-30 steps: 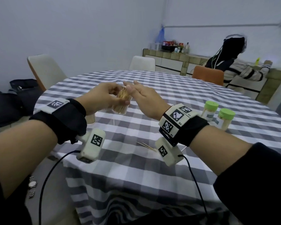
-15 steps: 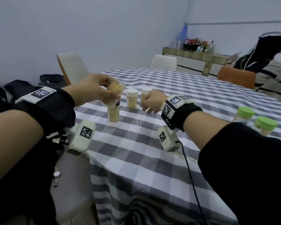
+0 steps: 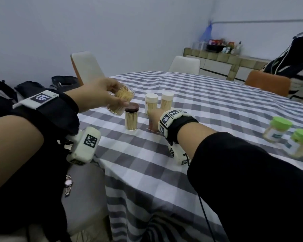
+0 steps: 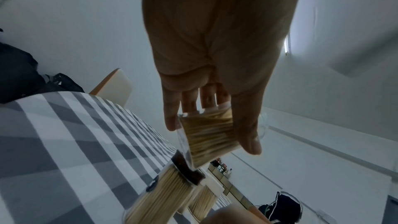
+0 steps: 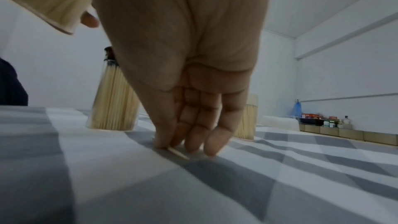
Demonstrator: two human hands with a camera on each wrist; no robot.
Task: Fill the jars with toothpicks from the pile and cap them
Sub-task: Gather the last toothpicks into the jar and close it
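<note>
My left hand grips an uncapped clear jar packed with toothpicks, tilted in the air just above a brown-capped jar; the left wrist view shows the held jar between thumb and fingers. My right hand is down on the checked tablecloth to the right of the brown-capped jar. Its thumb and forefinger meet on the end of a single toothpick lying on the cloth. In the head view the right hand hides this toothpick. No toothpick pile is in view.
Two white-capped jars full of toothpicks stand just behind my right hand. Two green-capped jars sit at the far right. Chairs ring the round table, whose edge runs close on my left.
My right hand left the jar and dropped to the cloth, onto a loose toothpick. My left hand carried the open jar leftwards, over the brown-capped jar. The head view swung left.
</note>
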